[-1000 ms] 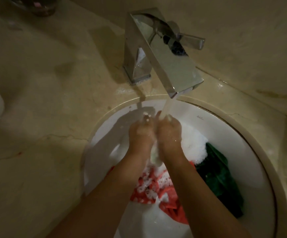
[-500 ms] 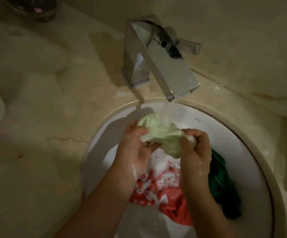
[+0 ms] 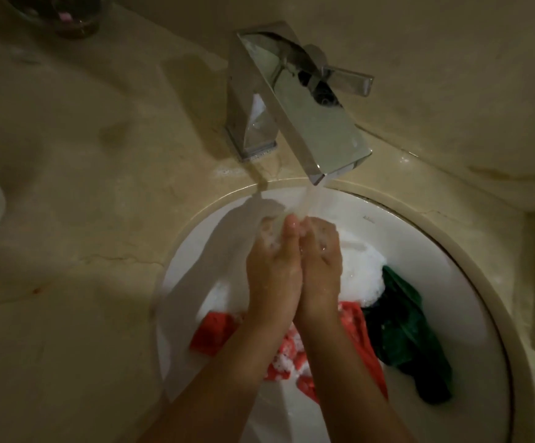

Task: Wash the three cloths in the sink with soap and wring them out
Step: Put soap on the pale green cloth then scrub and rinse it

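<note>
Both hands, left [image 3: 274, 276] & right [image 3: 318, 270], are pressed together under the tap [image 3: 304, 100] stream; whether they hold the pale cloth can't be told. Red cloth [image 3: 294, 346] & green cloth [image 3: 410, 334] lie in the sink [image 3: 470, 260], near side, w/ foam. Risk: running water splashes onto the counter [image 3: 84, 282]; loose cloths may block the drain, so the basin fills.

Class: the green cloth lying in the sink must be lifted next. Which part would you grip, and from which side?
Probably pinch the bunched lower end of the green cloth from the right: its upper end sits under foam and the red cloth borders its left.
</note>
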A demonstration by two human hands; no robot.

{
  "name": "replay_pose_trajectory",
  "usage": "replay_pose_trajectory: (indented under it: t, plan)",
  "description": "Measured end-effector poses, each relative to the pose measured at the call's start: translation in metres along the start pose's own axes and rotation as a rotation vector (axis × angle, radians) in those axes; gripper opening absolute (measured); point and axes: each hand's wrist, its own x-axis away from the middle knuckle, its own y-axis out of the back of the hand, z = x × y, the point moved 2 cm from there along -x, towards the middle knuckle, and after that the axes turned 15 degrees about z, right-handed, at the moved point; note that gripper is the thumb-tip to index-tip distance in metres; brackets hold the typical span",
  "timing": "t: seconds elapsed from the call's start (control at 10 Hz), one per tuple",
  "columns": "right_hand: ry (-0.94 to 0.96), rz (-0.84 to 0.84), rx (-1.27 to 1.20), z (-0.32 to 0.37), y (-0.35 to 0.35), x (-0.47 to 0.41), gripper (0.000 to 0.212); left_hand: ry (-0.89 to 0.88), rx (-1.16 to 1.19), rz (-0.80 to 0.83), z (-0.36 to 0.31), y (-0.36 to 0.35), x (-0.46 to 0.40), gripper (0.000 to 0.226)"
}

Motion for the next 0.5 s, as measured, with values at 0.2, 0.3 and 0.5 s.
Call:
replay_pose_trajectory:
  t: [0.2, 0.3, 0.5]
  plan:
    - [0.150, 0.002, 0.430, 0.019, 0.005, -0.021, 0.012, 0.005, -0.186, -0.097, -0.013, 0.002, -0.022, 0.032]
    - [0.072, 0.028, 0.308, 0.023, 0.002, -0.027, 0.016, -0.071, -0.308, -0.151, -0.014, 0.003, -0.028, 0.037]
    - [-0.217, -0.023, -0.545, 0.017, 0.020, -0.016, 0.038, 0.024, 0.258, -0.039, -0.010, 0.013, -0.023, 0.015]
